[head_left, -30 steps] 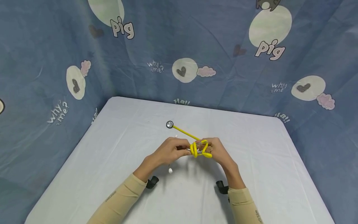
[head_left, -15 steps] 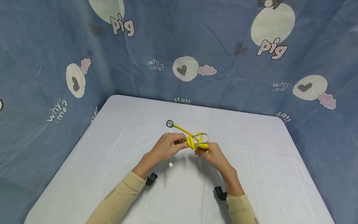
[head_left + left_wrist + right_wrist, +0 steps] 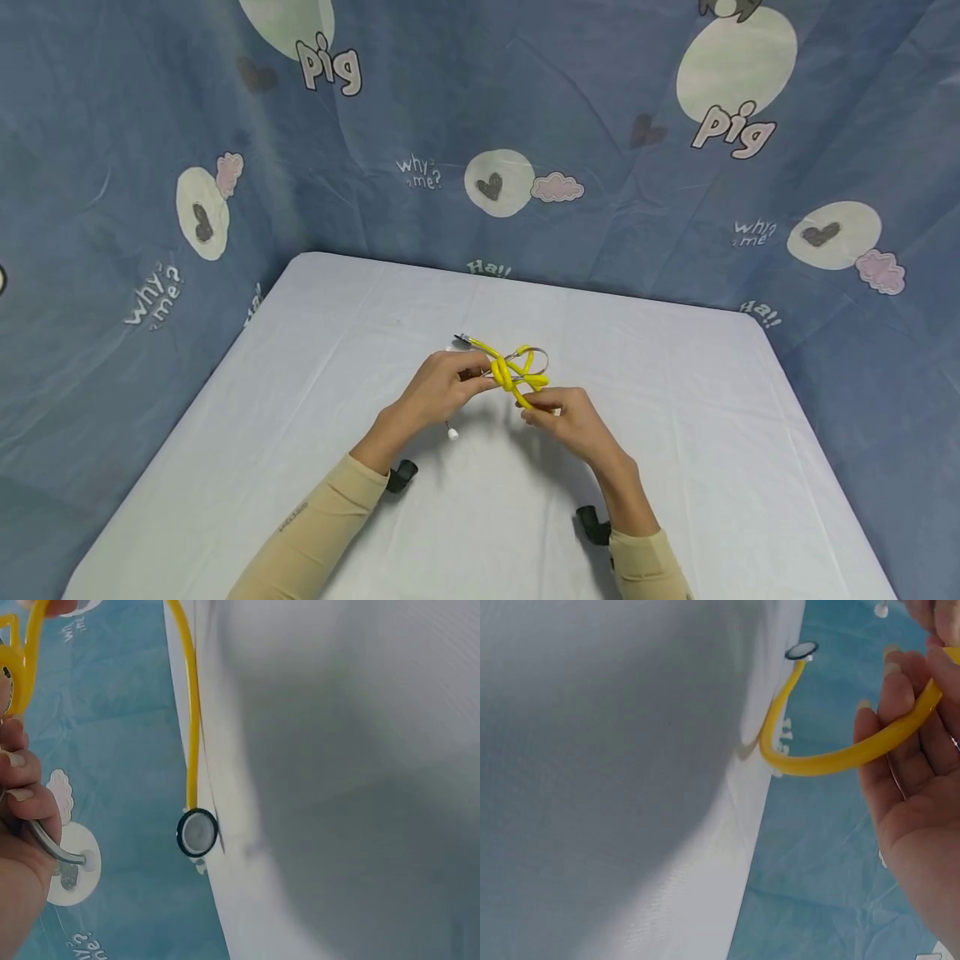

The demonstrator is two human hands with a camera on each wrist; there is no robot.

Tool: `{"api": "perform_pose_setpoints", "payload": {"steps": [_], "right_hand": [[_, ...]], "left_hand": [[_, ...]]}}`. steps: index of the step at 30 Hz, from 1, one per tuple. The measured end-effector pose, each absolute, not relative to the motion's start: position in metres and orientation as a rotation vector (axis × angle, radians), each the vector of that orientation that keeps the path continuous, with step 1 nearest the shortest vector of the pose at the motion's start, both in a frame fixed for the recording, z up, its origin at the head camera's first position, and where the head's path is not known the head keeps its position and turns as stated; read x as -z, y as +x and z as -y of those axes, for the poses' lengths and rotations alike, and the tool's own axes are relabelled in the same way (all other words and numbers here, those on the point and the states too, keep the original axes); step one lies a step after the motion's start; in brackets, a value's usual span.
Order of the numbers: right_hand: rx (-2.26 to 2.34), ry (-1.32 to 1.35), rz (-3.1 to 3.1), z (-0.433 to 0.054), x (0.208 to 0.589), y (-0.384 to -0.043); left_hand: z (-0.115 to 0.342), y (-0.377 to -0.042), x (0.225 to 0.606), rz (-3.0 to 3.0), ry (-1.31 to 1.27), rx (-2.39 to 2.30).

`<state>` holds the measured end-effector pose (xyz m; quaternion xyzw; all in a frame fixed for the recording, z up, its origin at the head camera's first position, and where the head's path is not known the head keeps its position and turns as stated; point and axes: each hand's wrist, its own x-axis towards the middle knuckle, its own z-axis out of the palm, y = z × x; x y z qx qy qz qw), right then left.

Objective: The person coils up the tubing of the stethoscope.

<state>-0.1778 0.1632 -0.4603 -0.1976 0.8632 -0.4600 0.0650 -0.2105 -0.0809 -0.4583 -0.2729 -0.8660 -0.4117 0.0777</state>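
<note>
Stethoscope (image 3: pixel 501 372), bundled, between the two hands above the table. Its yellow tubing (image 3: pixel 847 758) is wound round the metal tubes (image 3: pixel 58 847). Bundle's long axis runs roughly crosswise, left hand to right.

Left hand (image 3: pixel 442 385): fingers curled, gripping the metal tubes at the bundle's left end. Right hand (image 3: pixel 579 422): thumb and fingers pinch the tubing just below the bundle's right side, toward the wearer. Chest piece (image 3: pixel 198 832) lies beyond the bundle, away from the wearer, nearer the left hand than the right; contact with the table cannot be told.

Materials: tubing smooth, round in section, bent in a wide curve; tubes slim, bright; chest piece a grey disc, black rim. White ear tip (image 3: pixel 452 433), bulb-shaped, below the left hand.

Surroundings: table under matte white cloth (image 3: pixel 712 467); creased blue printed curtain (image 3: pixel 600 125) behind; beige sleeves (image 3: pixel 318 517) on both arms.
</note>
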Motion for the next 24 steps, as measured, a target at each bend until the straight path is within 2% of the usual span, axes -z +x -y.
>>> {"api": "perform_pose_setpoints", "payload": {"steps": [24], "right_hand": [[1.22, -0.742, -2.614, -0.168, 0.434, -0.171]], "left_hand": [[0.09, -0.218, 0.469, 2.714, -0.802, 1.12]]}}
